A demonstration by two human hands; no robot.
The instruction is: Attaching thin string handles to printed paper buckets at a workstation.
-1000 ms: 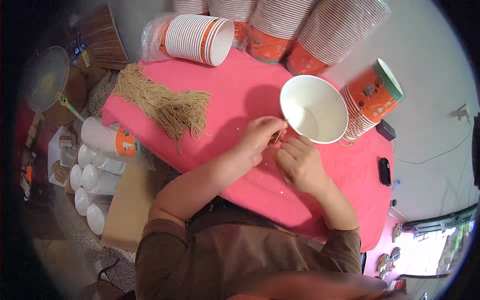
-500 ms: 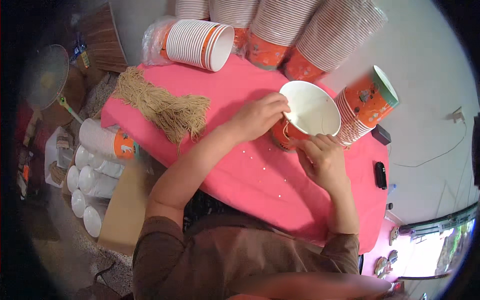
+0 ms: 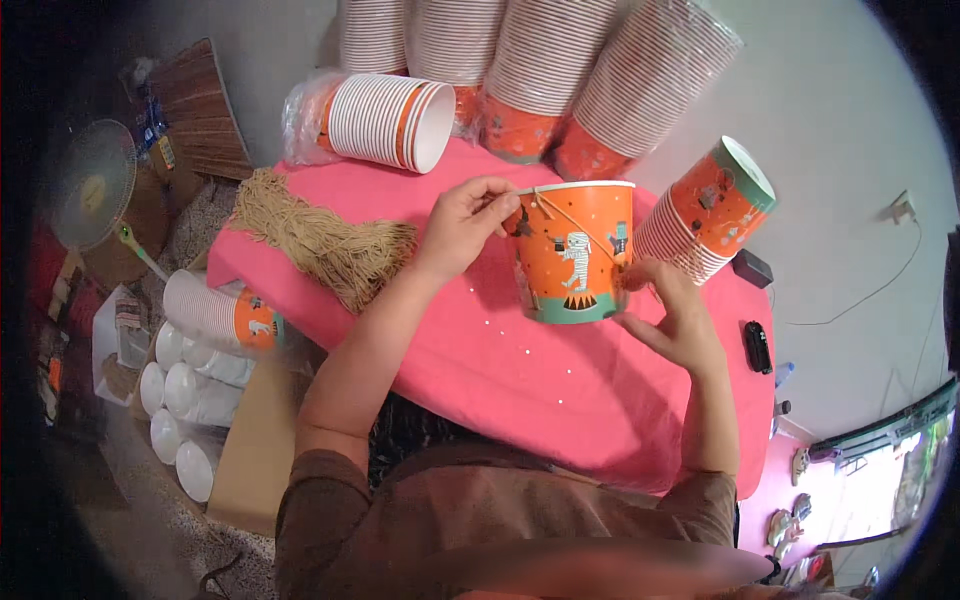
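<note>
An orange paper bucket [image 3: 572, 240] with a white rim, green base and cartoon mummy print is held upright above the pink cloth, its side facing me. My left hand [image 3: 468, 228] pinches its upper left edge, thumb at the front. A thin tan cord [image 3: 580, 225] passes through the wall just below the rim and slants down across the print toward my right hand [image 3: 680, 315]. That hand is at the bucket's lower right side, fingers curled at the cord's end and thumb below; its exact grip is partly hidden.
Tan cords [image 3: 320, 240] lie bundled on the pink-covered table [image 3: 500, 400], with small white specks nearby. Nested buckets [image 3: 390, 120] lie on their side at the back, before tall wrapped stacks [image 3: 640, 90]. Another stack [image 3: 710, 205] leans at right. A cardboard box [image 3: 260, 440] holds white cups at left.
The bucket has been tipped so its printed side, rather than its open mouth, faces me. My right hand has moved from the rim down to the lower right side.
</note>
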